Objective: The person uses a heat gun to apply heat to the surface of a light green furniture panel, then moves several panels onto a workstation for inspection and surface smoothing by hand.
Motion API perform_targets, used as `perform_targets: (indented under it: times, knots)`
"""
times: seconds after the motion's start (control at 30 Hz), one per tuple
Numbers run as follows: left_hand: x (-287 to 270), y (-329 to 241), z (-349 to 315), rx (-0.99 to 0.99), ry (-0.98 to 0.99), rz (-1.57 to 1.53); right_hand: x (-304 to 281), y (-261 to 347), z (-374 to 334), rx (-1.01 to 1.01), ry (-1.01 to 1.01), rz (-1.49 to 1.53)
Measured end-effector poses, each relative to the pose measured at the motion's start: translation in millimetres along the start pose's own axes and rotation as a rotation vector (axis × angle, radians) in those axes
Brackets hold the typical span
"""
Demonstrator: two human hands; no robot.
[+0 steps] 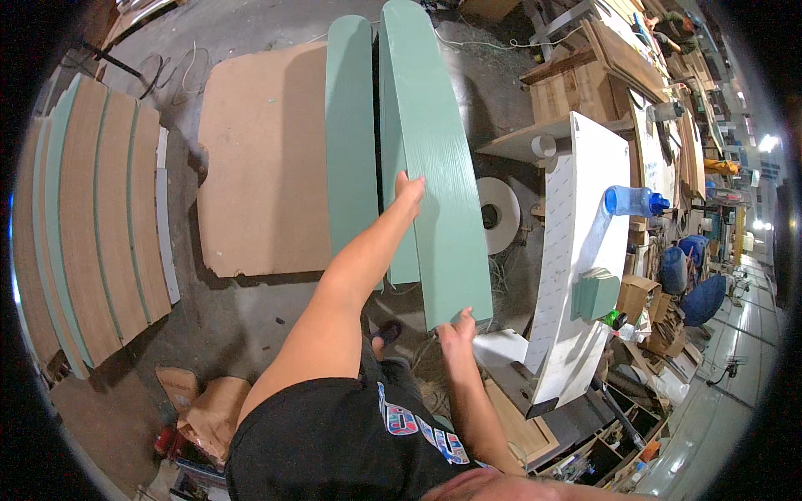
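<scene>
Cluttered workshop, grey concrete floor point(251, 317) with dust and loose cables. Left hand point(408, 191) lies flat on the left long edge of a long green panel point(434, 167), fingers wrapped over that edge, gripping it about halfway along. Right hand point(455, 330) clamps the panel's near short end, thumb on the face, fingers under. The panel's long axis runs away from the person, near end low by the right hand, far end toward the top of the view; face has a fine matte wood-grain texture, edges straight, corners square. A second green panel point(351, 134) of the same shape stands just beside its left, parallel. Behind both, a flat brown fibreboard sheet point(259, 159) lies on the floor. Far left, a stack of brown boards with green edges point(100, 217). Right side: a white perforated board point(576, 250) carrying a blue water bottle point(631, 201), and a roll of white edge tape point(499, 215) just beside the held panel's right edge.
</scene>
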State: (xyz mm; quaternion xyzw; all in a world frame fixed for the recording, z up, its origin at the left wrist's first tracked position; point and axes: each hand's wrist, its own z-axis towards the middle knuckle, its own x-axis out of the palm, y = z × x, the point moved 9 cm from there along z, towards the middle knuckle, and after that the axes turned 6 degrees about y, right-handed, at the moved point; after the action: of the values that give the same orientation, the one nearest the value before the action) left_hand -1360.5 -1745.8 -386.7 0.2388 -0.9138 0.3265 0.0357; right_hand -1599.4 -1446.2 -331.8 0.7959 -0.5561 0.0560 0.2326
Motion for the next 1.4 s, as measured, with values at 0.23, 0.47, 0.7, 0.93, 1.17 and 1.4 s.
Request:
perform_targets:
  times: [0.23,0.47,0.7,0.93,1.17,1.4]
  knots:
    - [-15,47,-40,0.096,0.061,0.199,3,-18,45,-0.002,-0.029,-0.039]
    - [-62,155,-78,0.03,0.063,0.356,-28,-31,81,0.104,-0.113,-0.327]
    - [-148,320,-156,-0.004,-0.117,0.015,-45,-65,133,0.226,0.178,-0.304]
    - [-214,462,-232,-0.185,-0.358,-0.064,-77,-81,206,0.176,0.147,-0.401]
    - [-224,484,-254,-0.222,-0.414,0.383,-101,-84,237,0.144,0.079,-0.695]
    - [-236,485,-246,-0.191,-0.424,0.346,-104,-84,237,0.09,-0.027,-0.988]
